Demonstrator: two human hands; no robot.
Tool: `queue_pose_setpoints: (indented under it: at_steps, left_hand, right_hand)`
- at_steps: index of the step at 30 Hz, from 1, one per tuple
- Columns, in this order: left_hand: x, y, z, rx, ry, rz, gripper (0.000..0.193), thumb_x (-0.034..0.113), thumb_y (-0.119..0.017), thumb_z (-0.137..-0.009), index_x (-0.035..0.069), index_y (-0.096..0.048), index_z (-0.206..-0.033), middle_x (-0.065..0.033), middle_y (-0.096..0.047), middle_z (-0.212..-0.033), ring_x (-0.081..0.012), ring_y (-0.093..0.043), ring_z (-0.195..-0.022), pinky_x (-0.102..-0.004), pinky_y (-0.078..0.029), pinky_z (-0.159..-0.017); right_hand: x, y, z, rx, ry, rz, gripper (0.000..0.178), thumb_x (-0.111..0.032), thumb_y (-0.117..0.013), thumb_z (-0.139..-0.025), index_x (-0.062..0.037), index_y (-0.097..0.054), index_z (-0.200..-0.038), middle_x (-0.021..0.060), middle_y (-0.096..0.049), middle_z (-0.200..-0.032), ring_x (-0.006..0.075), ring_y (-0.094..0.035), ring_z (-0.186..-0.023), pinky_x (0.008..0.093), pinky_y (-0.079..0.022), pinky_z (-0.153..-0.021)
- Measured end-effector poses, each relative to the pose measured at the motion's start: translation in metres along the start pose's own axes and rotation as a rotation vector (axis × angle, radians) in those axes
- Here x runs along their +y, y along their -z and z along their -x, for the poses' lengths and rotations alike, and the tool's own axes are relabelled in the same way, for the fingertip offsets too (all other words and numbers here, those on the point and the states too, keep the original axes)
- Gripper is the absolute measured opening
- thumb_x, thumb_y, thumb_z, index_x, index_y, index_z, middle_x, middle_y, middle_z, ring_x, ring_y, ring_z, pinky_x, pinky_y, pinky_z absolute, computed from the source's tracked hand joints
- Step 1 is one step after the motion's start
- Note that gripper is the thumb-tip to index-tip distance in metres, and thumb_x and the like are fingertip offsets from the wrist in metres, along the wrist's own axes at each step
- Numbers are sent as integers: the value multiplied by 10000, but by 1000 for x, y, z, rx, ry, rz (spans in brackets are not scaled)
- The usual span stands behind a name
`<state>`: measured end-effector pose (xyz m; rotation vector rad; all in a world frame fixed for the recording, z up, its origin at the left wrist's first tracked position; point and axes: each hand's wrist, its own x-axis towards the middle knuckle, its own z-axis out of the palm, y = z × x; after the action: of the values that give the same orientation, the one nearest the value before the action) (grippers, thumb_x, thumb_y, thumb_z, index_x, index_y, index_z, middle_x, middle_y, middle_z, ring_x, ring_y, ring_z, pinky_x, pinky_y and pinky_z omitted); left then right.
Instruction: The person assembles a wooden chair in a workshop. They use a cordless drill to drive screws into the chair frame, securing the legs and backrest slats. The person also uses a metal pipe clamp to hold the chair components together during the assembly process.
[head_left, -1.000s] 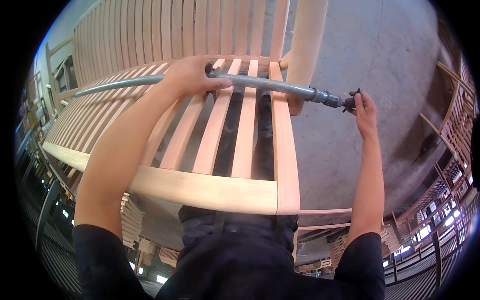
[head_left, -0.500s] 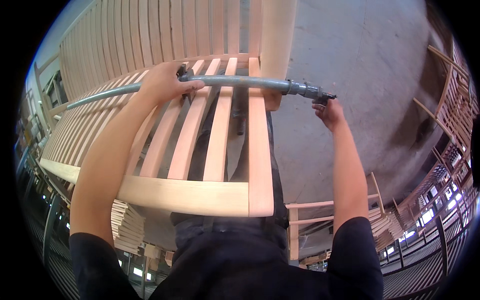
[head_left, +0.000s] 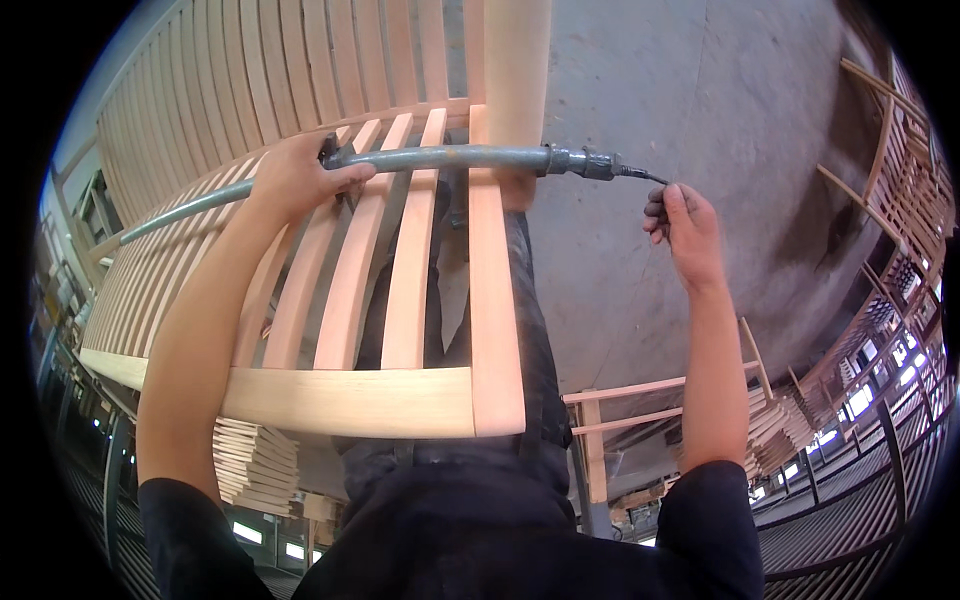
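Note:
A long grey metal pipe clamp [head_left: 450, 157] lies across the seat slats of a pale wooden bench [head_left: 350, 392]. My left hand [head_left: 295, 178] is wrapped over the pipe beside a dark clamp jaw, its thumb stretched along the metal. Past the bench's right edge, the clamp's end fitting carries a thin dark screw handle [head_left: 640, 173]. My right hand [head_left: 688, 225] has its fingers curled, with thumb and fingertips at the tip of that handle. The far left end of the pipe reaches over the other end of the seat.
The bench's slatted back [head_left: 240, 70] rises on the far side. Grey concrete floor [head_left: 640, 90] spreads to the right. Wooden frames [head_left: 890, 170] stand at the far right, and a stack of wooden pieces [head_left: 255, 465] sits below the bench's front rail. My legs are close against the bench.
My right hand has moved right and slightly down relative to the clamp's end, baring more of the thin handle. Bench, clamp and left hand appear shifted left in the view.

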<state>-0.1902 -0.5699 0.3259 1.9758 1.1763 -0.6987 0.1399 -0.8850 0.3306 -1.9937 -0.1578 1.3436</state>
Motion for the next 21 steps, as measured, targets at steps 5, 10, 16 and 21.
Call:
queue_pose_setpoints:
  at_steps: [5,10,16,21]
  left_hand:
    - [-9,-6,-2,63,-64,-88,419,375,-861,-731,15,-679,-845,-102,-645,-673,-215,-600,-627,-359,-479,-642]
    - [-11,-6,-3,23,-9,-19,552,528,-839,-699,17,-693,-848,-119,-663,-694,-275,-637,-658,-389,-495,-674]
    - [-14,-10,-6,33,-3,-69,362,341,-843,-749,25,-690,-836,-96,-665,-688,-218,-620,-629,-358,-486,-638]
    - [-18,-12,-6,52,-16,-82,375,320,-845,-744,20,-680,-897,-106,-673,-720,-219,-643,-666,-355,-504,-672]
  right_hand:
    - [41,13,-34,179,598,567,347,-338,-543,-1035,-7,-635,-991,125,-648,-851,212,-628,-757,346,-493,-679]
    - [38,0,-79,143,455,384,434,-392,-504,-1034,-5,-675,-935,139,-653,-752,216,-610,-625,334,-486,-616]
    - [13,1,-124,-116,-299,186,554,-518,-543,-982,12,-700,-935,92,-635,-702,168,-519,-436,283,-388,-424]
    - [23,0,-121,-25,-180,152,458,-403,-601,-978,28,-652,-1124,110,-676,-829,201,-643,-683,318,-495,-600]
